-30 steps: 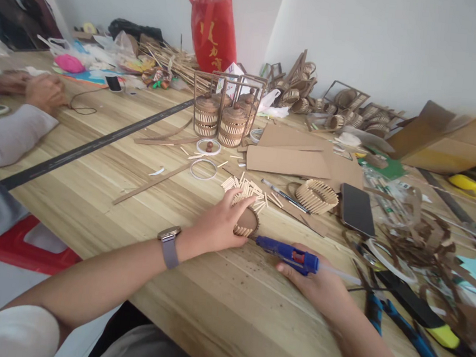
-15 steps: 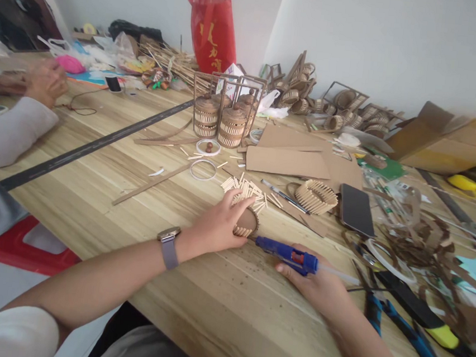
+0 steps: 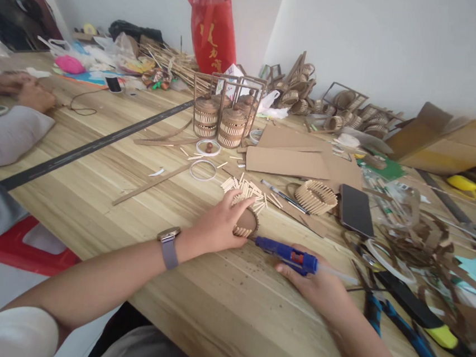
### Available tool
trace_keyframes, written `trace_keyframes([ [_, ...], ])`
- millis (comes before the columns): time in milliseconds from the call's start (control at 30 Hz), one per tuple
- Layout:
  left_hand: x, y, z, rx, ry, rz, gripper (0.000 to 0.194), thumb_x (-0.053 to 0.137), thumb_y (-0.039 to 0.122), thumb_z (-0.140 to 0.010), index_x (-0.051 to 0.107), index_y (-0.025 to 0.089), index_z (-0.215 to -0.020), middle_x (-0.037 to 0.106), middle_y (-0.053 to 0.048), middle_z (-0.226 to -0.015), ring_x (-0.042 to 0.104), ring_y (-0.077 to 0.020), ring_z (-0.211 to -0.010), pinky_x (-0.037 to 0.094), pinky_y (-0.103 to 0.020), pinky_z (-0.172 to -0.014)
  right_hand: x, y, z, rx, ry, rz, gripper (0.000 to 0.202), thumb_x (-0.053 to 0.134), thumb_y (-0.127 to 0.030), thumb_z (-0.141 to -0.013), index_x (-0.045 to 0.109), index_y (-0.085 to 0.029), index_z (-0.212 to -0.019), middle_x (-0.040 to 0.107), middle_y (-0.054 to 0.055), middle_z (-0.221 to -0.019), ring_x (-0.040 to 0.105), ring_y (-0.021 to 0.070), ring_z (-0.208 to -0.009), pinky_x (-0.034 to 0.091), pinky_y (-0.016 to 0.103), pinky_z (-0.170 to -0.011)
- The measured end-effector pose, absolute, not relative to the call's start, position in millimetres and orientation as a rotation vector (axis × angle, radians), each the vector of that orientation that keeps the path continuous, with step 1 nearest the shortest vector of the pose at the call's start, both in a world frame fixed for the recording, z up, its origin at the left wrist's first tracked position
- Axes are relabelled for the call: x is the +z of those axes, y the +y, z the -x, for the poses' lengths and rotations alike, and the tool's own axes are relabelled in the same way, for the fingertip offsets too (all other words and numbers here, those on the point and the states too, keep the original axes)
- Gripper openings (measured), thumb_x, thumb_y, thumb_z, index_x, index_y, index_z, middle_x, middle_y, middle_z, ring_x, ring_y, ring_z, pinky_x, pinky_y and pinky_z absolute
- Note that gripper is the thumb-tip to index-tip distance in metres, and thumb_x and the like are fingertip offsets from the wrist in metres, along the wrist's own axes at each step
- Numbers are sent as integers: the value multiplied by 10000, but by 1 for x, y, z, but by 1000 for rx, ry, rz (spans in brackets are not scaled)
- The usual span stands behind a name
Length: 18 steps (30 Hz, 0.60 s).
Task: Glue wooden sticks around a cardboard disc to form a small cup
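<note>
My left hand curls its thumb and fingers around a small round basket, made of a brown disc edged with short wooden sticks. Part of the basket is hidden behind the fingers. In my right hand is a blue hot glue gun, a clear glue stick protruding from its back. The gun's nozzle is at the basket's near right side; whether it touches cannot be made out. A pile of short wooden sticks lies just beyond the basket. Farther right stands a larger ring of sticks.
Tiered stick baskets in frames stand at the back, near cardboard sheets. A phone, pliers and tangled brown strips crowd the right. Another person's hands rest at the far left.
The other person's hands have lowered and moved slightly left. My hands, the basket and the glue gun hold nearly the same place.
</note>
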State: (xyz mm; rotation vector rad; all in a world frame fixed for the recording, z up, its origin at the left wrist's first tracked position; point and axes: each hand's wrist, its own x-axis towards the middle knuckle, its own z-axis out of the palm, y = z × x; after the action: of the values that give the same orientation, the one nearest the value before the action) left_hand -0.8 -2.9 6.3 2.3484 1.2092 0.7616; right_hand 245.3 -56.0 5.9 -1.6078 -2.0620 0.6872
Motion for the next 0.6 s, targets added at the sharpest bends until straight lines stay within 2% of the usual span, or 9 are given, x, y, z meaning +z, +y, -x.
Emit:
trace_keyframes([
  [433, 5, -3, 1, 775, 1193, -2352, 879, 754, 207, -649, 290, 252, -1394, 247, -145, -1433, 429, -345, -1257, 463, -470, -977, 10, -57, -243, 661, -2066, 1616, 338, 611, -549, -755, 671, -219, -800, 686, 48, -714, 654, 245, -714, 517, 329, -632],
  [600, 3, -4, 0, 764, 1180, -2366, 898, 758, 231, -650, 271, 259, -1403, 235, -148, -1439, 423, -350, -1260, 470, -473, -965, 16, -54, -243, 625, -1961, 1651, 305, 583, -524, -759, 660, -228, -770, 707, 61, -761, 661, 260, -737, 520, 347, -658],
])
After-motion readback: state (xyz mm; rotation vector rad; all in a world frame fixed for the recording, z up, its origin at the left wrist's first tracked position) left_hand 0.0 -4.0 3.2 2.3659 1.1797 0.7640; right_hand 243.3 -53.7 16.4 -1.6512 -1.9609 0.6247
